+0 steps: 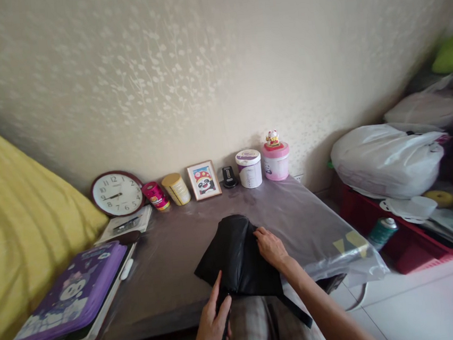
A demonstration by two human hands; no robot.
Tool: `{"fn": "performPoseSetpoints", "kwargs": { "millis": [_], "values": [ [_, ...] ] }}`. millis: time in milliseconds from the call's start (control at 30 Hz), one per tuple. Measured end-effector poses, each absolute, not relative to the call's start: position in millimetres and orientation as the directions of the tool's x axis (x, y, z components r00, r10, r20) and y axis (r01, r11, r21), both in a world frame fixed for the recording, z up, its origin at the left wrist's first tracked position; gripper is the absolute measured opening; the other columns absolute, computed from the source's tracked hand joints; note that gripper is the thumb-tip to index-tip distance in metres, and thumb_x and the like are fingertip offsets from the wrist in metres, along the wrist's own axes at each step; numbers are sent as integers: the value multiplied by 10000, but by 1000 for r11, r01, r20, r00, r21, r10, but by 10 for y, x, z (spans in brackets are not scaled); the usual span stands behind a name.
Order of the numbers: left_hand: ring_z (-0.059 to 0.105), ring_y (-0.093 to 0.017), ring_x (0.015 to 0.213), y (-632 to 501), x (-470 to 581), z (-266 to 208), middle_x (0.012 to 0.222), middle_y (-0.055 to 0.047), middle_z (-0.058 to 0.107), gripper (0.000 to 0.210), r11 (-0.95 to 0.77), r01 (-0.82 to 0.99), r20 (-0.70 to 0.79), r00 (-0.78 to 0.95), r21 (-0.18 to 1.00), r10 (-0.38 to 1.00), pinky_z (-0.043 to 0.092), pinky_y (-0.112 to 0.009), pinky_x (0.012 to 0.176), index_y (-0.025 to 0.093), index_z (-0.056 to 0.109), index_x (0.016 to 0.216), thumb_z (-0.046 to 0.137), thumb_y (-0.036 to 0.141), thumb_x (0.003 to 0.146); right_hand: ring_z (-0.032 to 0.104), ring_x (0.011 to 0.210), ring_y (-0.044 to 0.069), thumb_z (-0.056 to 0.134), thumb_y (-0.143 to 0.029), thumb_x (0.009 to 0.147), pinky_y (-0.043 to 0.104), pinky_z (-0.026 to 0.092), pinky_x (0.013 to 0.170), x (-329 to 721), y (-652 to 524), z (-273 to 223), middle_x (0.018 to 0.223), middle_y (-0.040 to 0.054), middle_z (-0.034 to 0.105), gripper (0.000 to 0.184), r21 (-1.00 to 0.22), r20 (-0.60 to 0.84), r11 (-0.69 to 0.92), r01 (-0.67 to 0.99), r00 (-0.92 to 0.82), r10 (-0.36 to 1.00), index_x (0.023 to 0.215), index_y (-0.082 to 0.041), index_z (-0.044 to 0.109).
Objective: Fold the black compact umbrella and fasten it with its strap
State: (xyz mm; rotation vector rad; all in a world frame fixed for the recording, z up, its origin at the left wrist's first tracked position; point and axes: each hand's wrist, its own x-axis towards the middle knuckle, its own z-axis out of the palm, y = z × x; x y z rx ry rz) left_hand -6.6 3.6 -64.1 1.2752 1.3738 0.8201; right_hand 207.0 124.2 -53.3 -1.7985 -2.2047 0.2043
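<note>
A black umbrella [234,254], its canopy folded down and loosely fanned out, lies over the near edge of the table and points away from me. My left hand [214,321] is wrapped round its dark handle at the near end, thumb and index finger pointing forward. On the canopy's right side, my right hand [271,247] grips the fabric with bent fingers. A black strap [296,310] hangs from the canopy's lower right corner over my lap. Most of the handle is hidden by my left hand.
Along the wall stand a clock [117,194], a pink can [156,196], a yellow canister [176,189], a framed picture [204,180] and two tubs [249,170]. A purple folder [72,292] lies left. White bags [386,160] rest above a red crate [410,248] at right.
</note>
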Motion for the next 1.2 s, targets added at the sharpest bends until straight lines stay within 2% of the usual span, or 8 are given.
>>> {"fn": "performPoseSetpoints", "kwargs": {
  "millis": [100, 233, 433, 600, 767, 933, 1067, 1200],
  "values": [
    [427, -79, 395, 29, -66, -634, 512, 96, 439, 662, 212, 248, -245, 108, 945, 964, 383, -183, 404, 260, 133, 1419, 399, 498, 862, 581, 923, 154, 327, -96, 865, 226, 412, 821, 2078, 1332, -557, 1048, 78, 579, 317, -258, 124, 212, 943, -185, 975, 1031, -167, 586],
    [421, -82, 390, 34, -61, -644, 482, 102, 423, 661, 200, 255, -234, 110, 946, 966, 392, -186, 408, 253, 145, 1418, 396, 505, 861, 606, 836, 147, 321, -90, 861, 222, 434, 704, 2094, 1393, -580, 1081, 100, 551, 318, -228, 84, 94, 969, -77, 993, 1053, -158, 565],
    [420, -82, 374, 48, -62, -695, 484, 102, 417, 695, 199, 262, -234, 108, 944, 966, 376, -182, 378, 249, 125, 1421, 400, 534, 849, 601, 850, 151, 321, -92, 859, 227, 434, 670, 2090, 1365, -561, 1088, 76, 529, 370, -222, 112, 159, 962, -137, 984, 1126, -224, 541],
    [418, -86, 374, 43, -58, -689, 472, 101, 425, 681, 178, 294, -217, 104, 939, 971, 388, -187, 391, 250, 140, 1419, 385, 540, 853, 604, 778, 142, 310, -104, 869, 224, 425, 616, 2081, 1364, -472, 1054, 89, 530, 334, -241, 71, 2, 971, 16, 997, 1061, -190, 570],
    [423, -90, 367, 49, -46, -669, 445, 104, 421, 697, 177, 323, -219, 101, 930, 970, 398, -189, 402, 233, 133, 1422, 383, 543, 850, 575, 874, 137, 342, -120, 864, 209, 423, 715, 2040, 1261, -515, 1054, 66, 541, 370, -264, 171, 226, 938, -185, 968, 1166, -233, 523],
    [431, -86, 368, 42, -40, -645, 473, 93, 472, 688, 169, 360, -220, 105, 918, 970, 401, -187, 411, 234, 127, 1422, 374, 536, 856, 576, 841, 162, 345, -86, 843, 242, 428, 717, 2106, 1256, -473, 991, 87, 570, 327, -240, 126, 41, 970, -10, 992, 1009, -189, 608],
    [442, -90, 376, 43, -47, -642, 482, 84, 490, 697, 174, 380, -227, 99, 909, 969, 401, -184, 406, 227, 125, 1423, 372, 543, 853, 535, 968, 180, 355, -116, 860, 262, 409, 840, 2051, 1073, -430, 1083, 81, 575, 329, -259, 235, 195, 946, -134, 963, 1070, -199, 595],
    [440, -85, 369, 44, -47, -643, 518, 71, 533, 702, 198, 376, -253, 101, 905, 962, 398, -181, 396, 234, 118, 1423, 377, 546, 849, 480, 1083, 212, 400, -149, 856, 311, 382, 923, 1935, 846, -523, 1222, 82, 533, 328, -266, 227, 301, 916, -244, 943, 1138, -176, 565]
  ]
}}
